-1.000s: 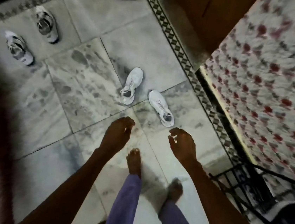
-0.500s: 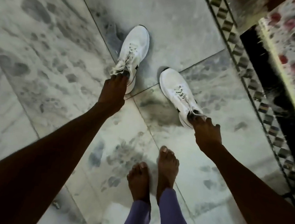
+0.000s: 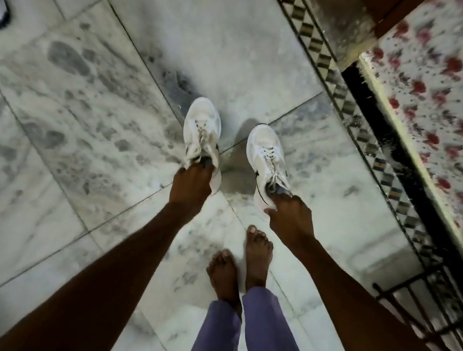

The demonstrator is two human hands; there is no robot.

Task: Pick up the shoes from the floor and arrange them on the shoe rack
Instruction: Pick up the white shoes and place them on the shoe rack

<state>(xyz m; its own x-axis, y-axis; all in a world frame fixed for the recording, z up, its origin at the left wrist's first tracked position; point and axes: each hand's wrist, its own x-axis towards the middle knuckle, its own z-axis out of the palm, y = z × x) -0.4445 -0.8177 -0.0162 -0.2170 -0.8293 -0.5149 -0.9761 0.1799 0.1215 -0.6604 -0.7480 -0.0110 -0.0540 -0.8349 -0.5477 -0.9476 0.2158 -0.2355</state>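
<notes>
White sneakers (image 3: 202,131) in both hands (image 3: 192,183)

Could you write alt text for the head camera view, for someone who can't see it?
A person's left hand and right hand each grip a white sneaker, left sneaker and right sneaker, by the heel over a marble floor.

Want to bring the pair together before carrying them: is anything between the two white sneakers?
Nothing: in the head view only bare marble floor shows between the left sneaker, gripped by the left hand, and the right sneaker, gripped by the right hand.
</notes>
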